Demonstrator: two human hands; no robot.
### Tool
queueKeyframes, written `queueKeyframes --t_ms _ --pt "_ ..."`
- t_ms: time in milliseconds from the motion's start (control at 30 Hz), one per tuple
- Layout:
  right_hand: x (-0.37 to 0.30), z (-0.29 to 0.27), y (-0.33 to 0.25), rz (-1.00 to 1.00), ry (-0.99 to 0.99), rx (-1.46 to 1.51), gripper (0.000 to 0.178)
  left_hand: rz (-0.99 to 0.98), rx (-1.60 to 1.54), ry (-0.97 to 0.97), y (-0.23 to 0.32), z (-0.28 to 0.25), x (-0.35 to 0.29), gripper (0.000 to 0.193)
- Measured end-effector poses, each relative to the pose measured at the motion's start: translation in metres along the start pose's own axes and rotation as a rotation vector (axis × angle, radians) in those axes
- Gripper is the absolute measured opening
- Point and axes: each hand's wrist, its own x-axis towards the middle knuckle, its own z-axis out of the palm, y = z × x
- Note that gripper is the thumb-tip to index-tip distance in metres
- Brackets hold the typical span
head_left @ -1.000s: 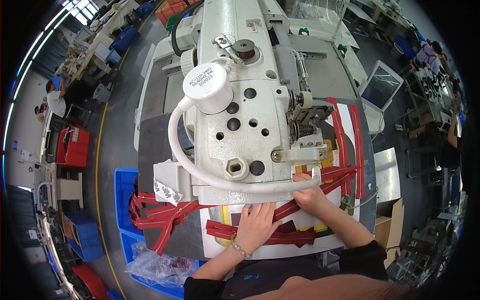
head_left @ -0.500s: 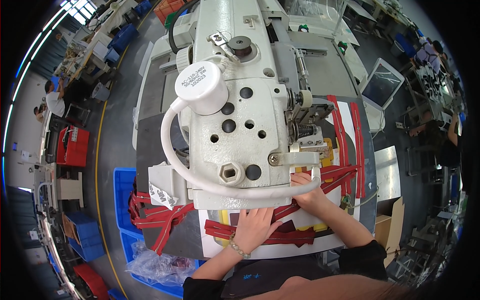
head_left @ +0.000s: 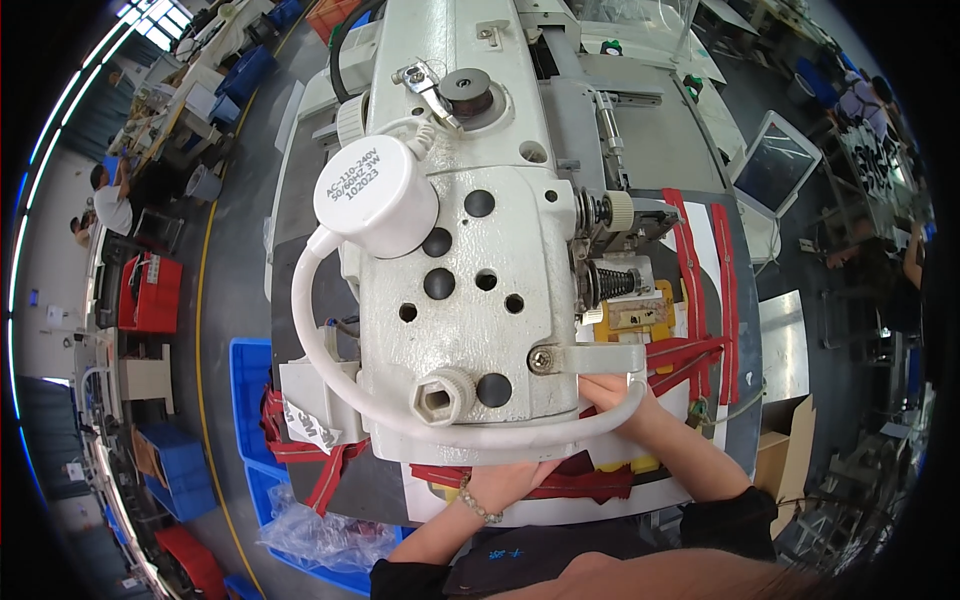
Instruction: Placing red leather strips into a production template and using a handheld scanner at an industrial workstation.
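A large white sewing machine [head_left: 470, 250] fills the middle of the view, and both my hands reach in under its front end. My left hand [head_left: 503, 486], with a beaded bracelet at the wrist, lies over a red zipper [head_left: 590, 484] near the table's front edge; the machine head hides its fingers. On the other side, my right hand [head_left: 628, 408] is beside the crossed red zipper strips [head_left: 685, 350]. Its fingertips pass behind the white lamp cable [head_left: 480, 436] and under the machine, so their grip is hidden. Yellow plates [head_left: 660, 312] show under the machine's side.
More red zippers [head_left: 325, 480] hang off the table's left side by a blue bin [head_left: 250, 400]. Clear plastic bags [head_left: 330, 535] fill another bin below. Long red zippers [head_left: 727, 300] lie at the right, near a tilted screen [head_left: 770, 165] and a cardboard box [head_left: 785, 450].
The view has shifted, so the machine head looks larger and lower. It now covers the fingers of my left hand, which showed spread before. My right hand sits slightly lower in view.
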Motion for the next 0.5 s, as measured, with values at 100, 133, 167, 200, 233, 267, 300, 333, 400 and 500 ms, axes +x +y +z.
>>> queueKeyframes --t_ms 100,133,167,200,233,267,300,333,400,500 --pt "-0.001 -0.001 0.003 -0.004 -0.018 -0.003 0.036 -0.011 -0.206 -0.003 -0.003 0.013 -0.005 0.072" --pt "-0.001 -0.001 0.004 -0.015 -0.019 -0.025 0.035 -0.014 -0.206 -0.006 -0.005 0.017 -0.007 0.072" --pt "-0.002 0.001 0.005 -0.014 -0.020 -0.023 0.035 -0.018 -0.253 -0.019 -0.007 0.021 -0.009 0.074" --pt "-0.003 0.003 0.007 -0.020 -0.018 -0.010 0.035 -0.021 -0.301 -0.032 -0.009 0.025 -0.010 0.077" --pt "-0.003 0.004 0.008 -0.029 -0.016 0.004 0.035 -0.024 -0.301 -0.033 -0.011 0.030 -0.013 0.077" --pt "-0.003 0.004 0.008 -0.030 -0.018 0.006 0.035 -0.049 -0.369 -0.061 -0.012 0.034 -0.015 0.077" --pt "-0.003 0.004 0.008 -0.037 -0.010 -0.010 0.035 -0.073 -0.436 -0.089 -0.013 0.038 -0.017 0.077" --pt "-0.003 0.005 0.008 -0.048 -0.003 -0.023 0.036 -0.078 -0.435 -0.087 -0.011 0.036 -0.015 0.077" --pt "-0.002 0.008 0.008 -0.058 0.002 -0.022 0.036 -0.086 -0.432 -0.031 -0.008 0.031 -0.011 0.076" --pt "0.001 0.000 0.003 -0.032 -0.004 -0.033 0.036 -0.107 -0.501 -0.079 -0.009 0.032 -0.011 0.075"
